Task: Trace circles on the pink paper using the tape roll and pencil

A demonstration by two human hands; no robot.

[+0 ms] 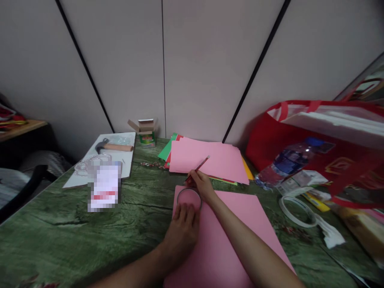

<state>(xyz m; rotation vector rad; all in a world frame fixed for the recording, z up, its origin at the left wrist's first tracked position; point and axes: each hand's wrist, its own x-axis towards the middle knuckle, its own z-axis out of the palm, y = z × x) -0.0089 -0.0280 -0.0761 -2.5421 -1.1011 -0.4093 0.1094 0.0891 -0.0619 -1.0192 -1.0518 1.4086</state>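
Tight work here! The left fingers [183,213] lay outstretched on the near side of a thin-rimmed ring [188,189], gripping nothing, the thumb out of sight. Just beyond them, the right hand [200,183] was closed in a pinch on a pencil [203,163]; whether its point touched down, you couldn't tell. Beneath both hands, the pink sheet [216,248] ran back toward the body.

And the danger? With pressure only on the near side, a knock from the pencil could have skidded the ring. The right forearm lay over the sheet, so a careless sweep might have dragged the paper too.

Beyond the right fingers, close in, sat the paper stack [222,160], the likeliest obstacle, with the pencil's upper end leaning over it! Well left of the fingers: a hammer [120,147] on a white board [126,164]. Well right: a bottle [285,162] and a white loop [295,222], clear of both hands.
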